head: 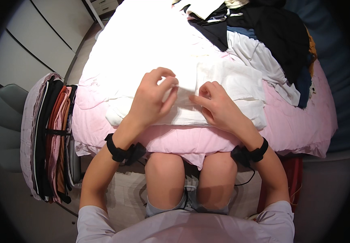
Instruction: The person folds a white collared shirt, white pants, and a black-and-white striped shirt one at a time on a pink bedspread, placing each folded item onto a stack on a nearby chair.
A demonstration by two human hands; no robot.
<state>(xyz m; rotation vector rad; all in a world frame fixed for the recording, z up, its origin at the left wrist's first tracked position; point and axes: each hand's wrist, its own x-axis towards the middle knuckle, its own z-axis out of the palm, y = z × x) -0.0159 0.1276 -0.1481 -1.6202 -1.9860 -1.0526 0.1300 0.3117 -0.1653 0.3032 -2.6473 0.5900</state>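
Observation:
A white cloth garment (232, 80) lies spread and partly folded on a bed with a pink cover, just before my knees. My left hand (158, 94) is over its left part, fingers curled; glare hides whether cloth is pinched between them. My right hand (214, 101) is near the garment's middle, thumb and fingers bent beside an upright fold or edge of the white fabric. Whether these fingers grip it cannot be told. The two hands are apart, a short gap between them. Each wrist wears a black strap with a small dark box.
A heap of clothes, with a black garment (272, 36) and a white one (251, 54), lies at the bed's far right. Folded clothes (56, 121) hang or stand in a stack by a grey chair (6, 127) at left. The pink bedcover (299, 121) reaches my knees.

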